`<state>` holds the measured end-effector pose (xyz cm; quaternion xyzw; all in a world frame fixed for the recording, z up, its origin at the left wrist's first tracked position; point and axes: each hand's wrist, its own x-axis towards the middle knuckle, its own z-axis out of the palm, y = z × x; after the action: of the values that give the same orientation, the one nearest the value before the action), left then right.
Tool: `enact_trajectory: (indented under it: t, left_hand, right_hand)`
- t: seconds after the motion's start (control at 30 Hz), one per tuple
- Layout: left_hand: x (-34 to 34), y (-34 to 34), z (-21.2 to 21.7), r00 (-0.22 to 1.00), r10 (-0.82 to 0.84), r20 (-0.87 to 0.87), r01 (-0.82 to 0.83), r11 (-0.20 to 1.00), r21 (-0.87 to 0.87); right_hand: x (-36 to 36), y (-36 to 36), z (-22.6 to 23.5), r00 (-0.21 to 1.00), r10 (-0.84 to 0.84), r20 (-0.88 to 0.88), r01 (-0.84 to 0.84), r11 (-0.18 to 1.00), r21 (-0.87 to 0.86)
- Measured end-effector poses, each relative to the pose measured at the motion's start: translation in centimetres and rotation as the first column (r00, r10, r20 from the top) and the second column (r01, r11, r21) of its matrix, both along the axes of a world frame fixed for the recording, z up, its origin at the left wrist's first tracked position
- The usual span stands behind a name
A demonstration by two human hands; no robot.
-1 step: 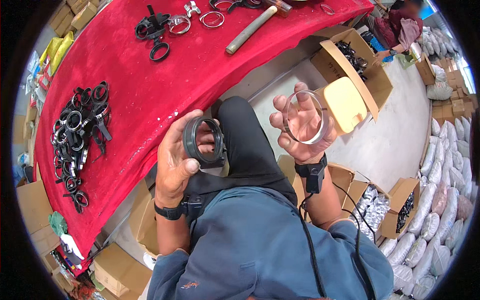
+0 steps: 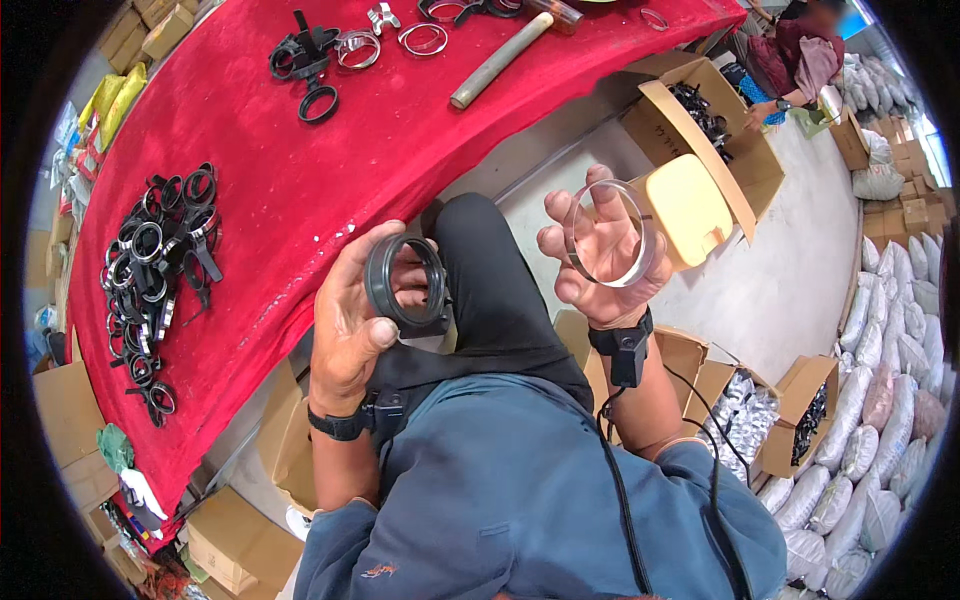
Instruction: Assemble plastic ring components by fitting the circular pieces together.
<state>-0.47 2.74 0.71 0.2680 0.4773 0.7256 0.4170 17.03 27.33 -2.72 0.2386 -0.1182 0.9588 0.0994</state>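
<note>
My left hand (image 2: 342, 315) holds a black ring-shaped part (image 2: 379, 284) upright above my lap. Its fingers wrap round behind the ring, and the thumb lies along the near side. Across from it, to the right, my right hand (image 2: 608, 240) is turned palm up with a thin, shiny metal ring (image 2: 647, 250) standing in it. The fingers curl up around this ring, and the palm shows through its middle. A gap separates the two rings.
A red-covered table (image 2: 270, 200) lies ahead, with a heap of black ring parts (image 2: 150, 270) at left. A grey rod (image 2: 500, 62) and several rings are farther off. A carton (image 2: 745, 185) with a yellow stool (image 2: 688, 210) stands at right. Another person (image 2: 790, 60) sits far right.
</note>
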Motion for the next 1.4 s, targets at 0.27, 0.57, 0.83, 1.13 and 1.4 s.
enact_trajectory:
  t: [0.27, 0.57, 0.83, 1.13, 1.4]
  left_hand:
    - [-0.5, 0.5, -0.4, 1.0, 0.002, 0.027, -0.002, 1.0, -0.003]
    - [-0.1, 0.6, -0.4, 0.997, -0.034, 0.064, 0.032, 0.999, 0.039]
    - [0.5, 0.5, 0.7, 0.999, -0.039, 0.017, 0.039, 0.999, 0.015]
    - [1.1, 0.3, 1.6, 0.99, -0.045, -0.132, 0.039, 0.998, -0.046]
    - [1.2, 0.4, 0.2, 0.952, 0.012, -0.305, -0.029, 0.998, -0.053]
  right_hand:
    - [-0.2, 0.2, -0.4, 0.948, -0.171, 0.269, 0.148, 0.984, 0.102]
    - [-1.3, -1.0, 0.2, 0.911, -0.275, 0.309, 0.151, 0.917, 0.37]
    - [-1.2, -2.2, -0.6, 0.892, -0.364, 0.267, 0.247, 0.888, 0.388]
    - [-1.4, -1.8, -0.1, 0.949, -0.309, 0.055, 0.236, 0.819, 0.523]
    - [-2.2, -3.8, 1.8, 0.796, -0.605, 0.003, 0.368, 0.488, 0.791]
